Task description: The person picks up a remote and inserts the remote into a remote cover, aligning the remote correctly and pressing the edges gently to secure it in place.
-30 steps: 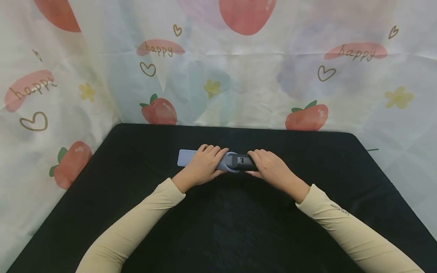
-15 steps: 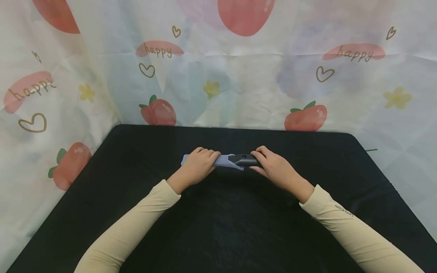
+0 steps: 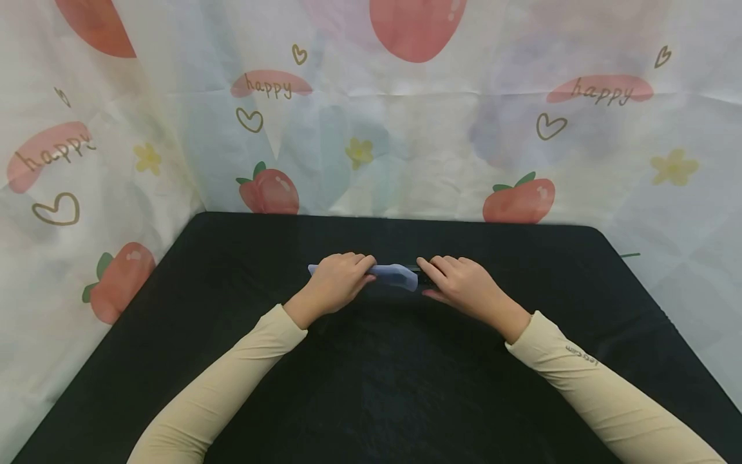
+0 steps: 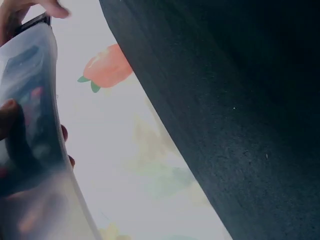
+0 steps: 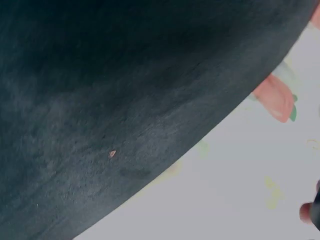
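A long, flat lavender piece [image 3: 391, 276], sheath-like with a flared end, lies level between the hands above the table. The left hand [image 3: 336, 277] grips it near its left part; a short tip shows beyond that hand. In the left wrist view its surface [image 4: 35, 105] looks glossy and partly see-through, with the thumb laid across it. The right hand [image 3: 464, 280] holds a black handle [image 3: 426, 278] that meets the flared end; the fingers cover most of the handle. A sliver of dark handle [image 5: 316, 212] and a fingertip show in the right wrist view.
A black cloth-covered table [image 3: 394, 386] with rounded far corners lies beneath the hands. Behind and left of it hangs a white curtain [image 3: 417, 161] printed with fruit, hearts and "happy". A tiny pale speck [image 5: 112, 154] sits on the black cloth.
The lavender piece and black handle have been turned about their long axis, so the black part now shows little. The left hand has shifted slightly left; the right hand's fingers have shifted on the handle.
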Action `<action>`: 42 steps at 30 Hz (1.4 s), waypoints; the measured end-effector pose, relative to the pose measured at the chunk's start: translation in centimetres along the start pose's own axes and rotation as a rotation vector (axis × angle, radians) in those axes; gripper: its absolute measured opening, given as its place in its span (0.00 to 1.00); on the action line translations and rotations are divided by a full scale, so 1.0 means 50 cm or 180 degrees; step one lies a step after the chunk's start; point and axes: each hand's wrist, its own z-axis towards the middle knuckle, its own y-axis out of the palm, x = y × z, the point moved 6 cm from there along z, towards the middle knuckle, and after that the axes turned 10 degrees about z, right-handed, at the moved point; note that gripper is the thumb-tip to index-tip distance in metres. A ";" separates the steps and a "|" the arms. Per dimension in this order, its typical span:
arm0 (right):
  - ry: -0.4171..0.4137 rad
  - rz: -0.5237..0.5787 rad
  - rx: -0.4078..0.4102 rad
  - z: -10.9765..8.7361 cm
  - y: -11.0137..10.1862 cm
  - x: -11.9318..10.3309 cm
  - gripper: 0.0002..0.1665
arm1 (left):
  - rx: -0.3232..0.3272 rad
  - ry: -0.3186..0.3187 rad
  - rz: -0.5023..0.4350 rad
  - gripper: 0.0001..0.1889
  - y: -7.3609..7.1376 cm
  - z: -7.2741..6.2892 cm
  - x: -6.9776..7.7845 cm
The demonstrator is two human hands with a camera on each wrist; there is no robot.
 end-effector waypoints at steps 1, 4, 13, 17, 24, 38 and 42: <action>-0.0017 -0.0065 -0.0016 0.001 0.000 -0.001 0.37 | -0.0006 0.0008 -0.0024 0.10 -0.001 0.000 0.000; 0.0043 -0.0156 -0.0062 0.001 0.000 0.001 0.42 | 0.0043 0.0040 0.0023 0.12 -0.006 -0.001 -0.002; 0.0270 -0.0307 -0.0183 0.003 -0.001 0.007 0.49 | 0.0285 0.0258 0.0811 0.33 -0.006 -0.002 -0.001; 0.0370 -0.0243 -0.0271 0.005 0.000 0.007 0.46 | 0.0316 0.0147 0.0956 0.37 -0.002 -0.002 0.001; 0.0566 0.0059 -0.0282 0.011 -0.001 0.002 0.37 | 0.0436 -0.0078 0.0832 0.33 -0.006 0.003 0.006; 0.1087 0.0131 -0.0016 0.017 -0.023 -0.036 0.36 | 0.0607 -0.0649 0.0560 0.37 -0.026 0.000 0.005; 0.1269 -0.0039 0.0237 0.023 -0.033 -0.045 0.35 | 0.0802 -0.1014 0.0747 0.39 -0.032 -0.001 0.005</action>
